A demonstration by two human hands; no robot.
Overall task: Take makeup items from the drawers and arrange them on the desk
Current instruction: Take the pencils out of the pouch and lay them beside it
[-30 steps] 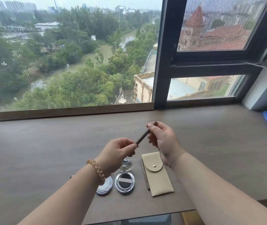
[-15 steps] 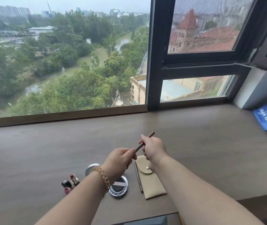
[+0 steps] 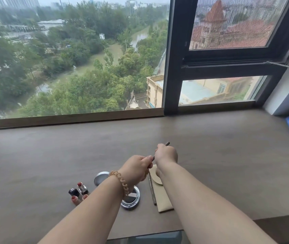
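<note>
Both hands pinch one thin dark pencil (image 3: 159,150) above the desk (image 3: 228,164): the right hand (image 3: 166,154) closes its fingers around the far end, the left hand (image 3: 137,167) around the near end. Directly below lie a beige pouch (image 3: 160,196), a second pencil (image 3: 151,189), an open compact (image 3: 131,199) and lipsticks (image 3: 80,190). If either grip slackens, the round pencil could drop and roll among them, knocking the row out of line.
</note>
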